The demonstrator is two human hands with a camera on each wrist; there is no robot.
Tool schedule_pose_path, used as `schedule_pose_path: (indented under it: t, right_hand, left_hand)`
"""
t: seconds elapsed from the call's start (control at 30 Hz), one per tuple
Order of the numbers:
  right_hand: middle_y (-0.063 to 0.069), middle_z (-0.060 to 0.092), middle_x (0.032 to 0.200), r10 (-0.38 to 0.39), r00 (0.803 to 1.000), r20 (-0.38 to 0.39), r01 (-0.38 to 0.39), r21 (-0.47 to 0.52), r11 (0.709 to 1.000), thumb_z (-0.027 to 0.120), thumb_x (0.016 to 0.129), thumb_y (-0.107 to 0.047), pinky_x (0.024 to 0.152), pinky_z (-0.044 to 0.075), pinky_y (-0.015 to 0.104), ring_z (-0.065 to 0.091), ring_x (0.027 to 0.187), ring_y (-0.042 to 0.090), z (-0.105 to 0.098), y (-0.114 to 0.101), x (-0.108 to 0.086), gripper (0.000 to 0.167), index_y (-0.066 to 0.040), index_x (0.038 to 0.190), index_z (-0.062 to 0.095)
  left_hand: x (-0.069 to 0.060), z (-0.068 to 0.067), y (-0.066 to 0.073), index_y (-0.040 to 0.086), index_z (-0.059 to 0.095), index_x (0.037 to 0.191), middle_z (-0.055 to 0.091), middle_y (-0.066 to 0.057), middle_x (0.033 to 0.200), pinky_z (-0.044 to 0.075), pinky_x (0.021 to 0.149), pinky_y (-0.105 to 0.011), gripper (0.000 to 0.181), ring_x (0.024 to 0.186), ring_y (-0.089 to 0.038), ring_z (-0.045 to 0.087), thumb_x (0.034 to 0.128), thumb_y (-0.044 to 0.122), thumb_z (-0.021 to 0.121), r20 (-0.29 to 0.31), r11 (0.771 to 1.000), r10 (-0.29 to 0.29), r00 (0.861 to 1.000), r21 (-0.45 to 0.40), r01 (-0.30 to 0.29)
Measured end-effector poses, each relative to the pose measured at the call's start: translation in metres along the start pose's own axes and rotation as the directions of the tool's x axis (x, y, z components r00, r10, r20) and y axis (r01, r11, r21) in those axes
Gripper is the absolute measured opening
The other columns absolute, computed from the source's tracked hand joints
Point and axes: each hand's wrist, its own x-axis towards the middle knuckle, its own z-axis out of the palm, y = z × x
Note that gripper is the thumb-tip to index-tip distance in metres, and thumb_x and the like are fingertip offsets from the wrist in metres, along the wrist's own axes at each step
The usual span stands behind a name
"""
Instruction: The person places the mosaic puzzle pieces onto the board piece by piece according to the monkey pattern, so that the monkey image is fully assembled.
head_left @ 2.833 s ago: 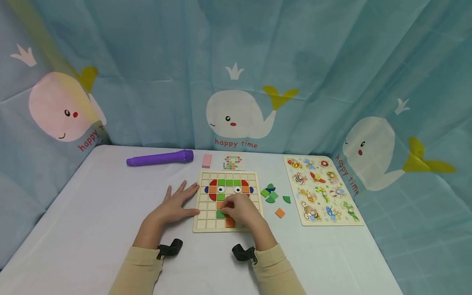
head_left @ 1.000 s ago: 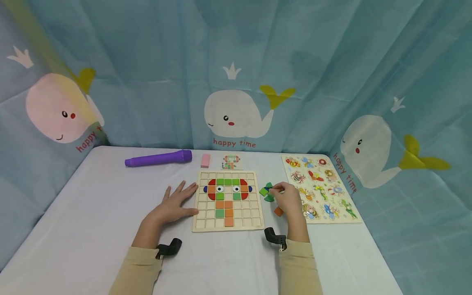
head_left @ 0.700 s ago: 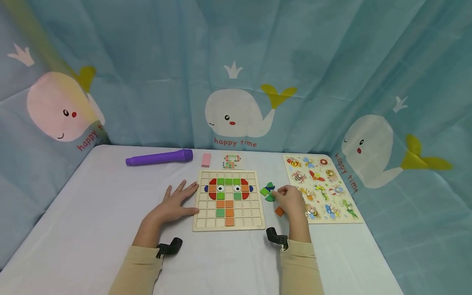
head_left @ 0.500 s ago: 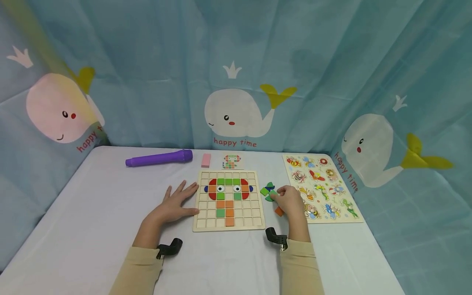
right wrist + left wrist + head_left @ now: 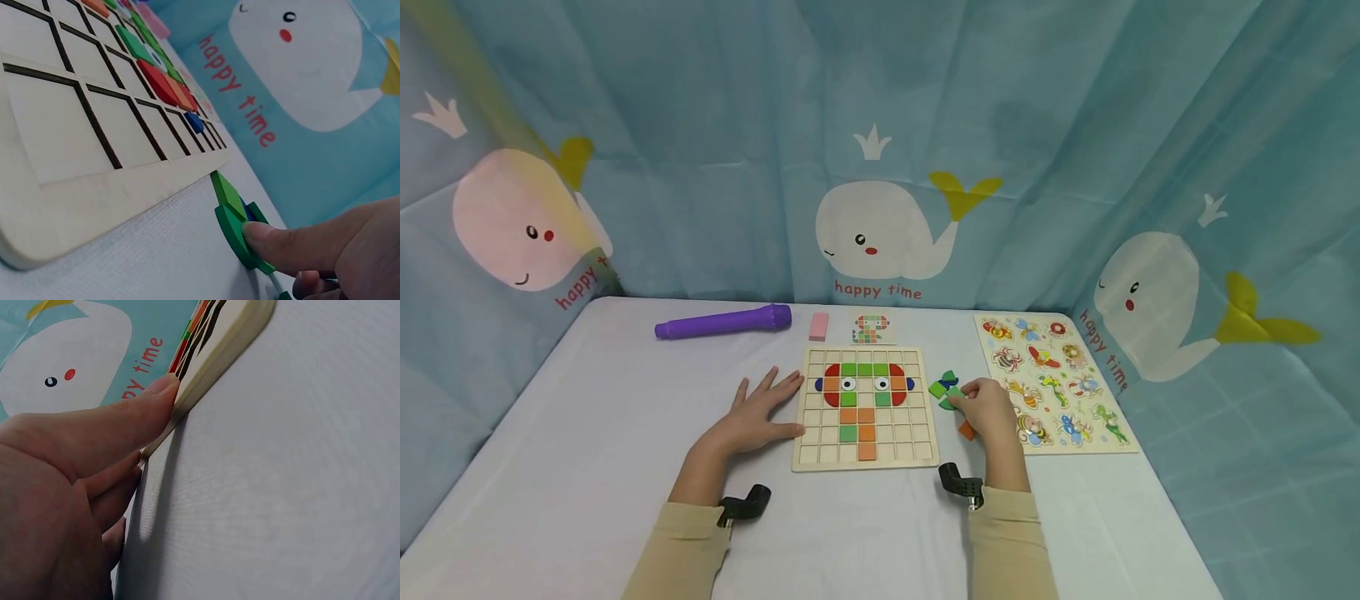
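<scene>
A wooden grid board (image 5: pixel 907 432) lies mid-table, with red, green, orange, blue and eye tiles set in its cells. At its left edge rests my left hand (image 5: pixel 751 423), fingers spread; the thumb (image 5: pixel 140 415) touches the rim in the left wrist view. To the right of the board, my right hand (image 5: pixel 988 410) pinches a green tile (image 5: pixel 955 392) at the small heap of loose pieces. A light green square tile (image 5: pixel 937 389) lies beside it, next to dark blue and green curved pieces. The right thumb (image 5: pixel 294 247) shows against the green pieces in the right wrist view.
Under my right hand lies an orange tile (image 5: pixel 967 430). An insect puzzle board (image 5: pixel 1060 446) is at the right. Behind the grid are a pattern card (image 5: pixel 872 328), a pink block (image 5: pixel 818 327) and a purple stick (image 5: pixel 722 323). A whale-print curtain (image 5: pixel 737 217) stands behind the table.
My right hand has moved from the grid board to the loose pieces on the right, leaving a green tile in the grid. It then shifts only slightly there. My left hand stays put.
</scene>
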Motion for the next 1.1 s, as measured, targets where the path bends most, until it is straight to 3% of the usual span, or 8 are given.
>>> schedule_pose_path:
  t: [0.17, 0.4, 0.63, 0.8, 1.1]
  right_hand:
    - [0.006, 0.058, 0.086, -0.001, 1.000, -0.005, 0.001, 0.012, 1.000, 0.079, 0.088, -0.027, 0.056, 0.041, 0.027, 0.054, 0.070, 0.018, 0.000, 0.000, 0.000, 0.025, -0.007, 0.097, 0.067]
    - [0.005, 0.061, 0.084, -0.100, 0.995, -0.003, 0.100, -0.012, 0.995, 0.078, 0.089, -0.026, 0.056, 0.041, 0.028, 0.053, 0.068, 0.019, -0.002, -0.003, -0.001, 0.022, -0.011, 0.090, 0.064]
    - [0.005, 0.064, 0.081, -0.148, 0.988, 0.052, 0.144, 0.068, 0.987, 0.079, 0.088, -0.026, 0.057, 0.045, 0.028, 0.055, 0.070, 0.019, -0.001, -0.018, -0.006, 0.020, -0.010, 0.087, 0.066]
    - [0.002, 0.065, 0.077, -0.207, 0.973, 0.104, 0.200, 0.068, 0.977, 0.079, 0.089, -0.026, 0.054, 0.043, 0.029, 0.054, 0.067, 0.018, 0.004, -0.032, -0.013, 0.017, -0.012, 0.085, 0.070]
    - [-0.001, 0.067, 0.079, -0.307, 0.928, 0.210, 0.296, 0.084, 0.952, 0.076, 0.091, -0.023, 0.064, 0.049, 0.030, 0.059, 0.073, 0.016, 0.020, -0.051, -0.022, 0.011, -0.013, 0.088, 0.073]
  left_hand:
    - [0.000, 0.000, 0.000, 0.013, 0.033, 0.159, 0.027, -0.009, 0.167, -0.014, 0.120, -0.065, 0.093, 0.156, -0.042, 0.003, 0.0847, 0.050, 0.076, 0.003, 1.000, -0.007, 1.000, 0.000, 0.007]
    - [0.000, 0.000, 0.001, 0.014, 0.032, 0.159, 0.027, -0.009, 0.167, -0.014, 0.120, -0.065, 0.094, 0.156, -0.042, 0.003, 0.0849, 0.051, 0.075, 0.007, 1.000, -0.009, 1.000, 0.002, 0.009]
    - [0.000, 0.000, 0.000, 0.014, 0.032, 0.159, 0.027, -0.010, 0.167, -0.014, 0.120, -0.065, 0.094, 0.156, -0.042, 0.003, 0.0848, 0.051, 0.075, 0.003, 1.000, -0.002, 1.000, -0.007, 0.002]
    - [0.000, 0.000, -0.002, 0.015, 0.032, 0.159, 0.026, -0.009, 0.167, -0.014, 0.120, -0.065, 0.094, 0.156, -0.042, 0.003, 0.0848, 0.052, 0.075, 0.004, 1.000, 0.000, 1.000, -0.002, 0.000]
    - [0.001, 0.001, -0.002, 0.015, 0.032, 0.159, 0.026, -0.008, 0.167, -0.015, 0.120, -0.065, 0.094, 0.156, -0.041, 0.002, 0.0847, 0.051, 0.075, 0.003, 1.000, -0.003, 1.000, -0.009, 0.003]
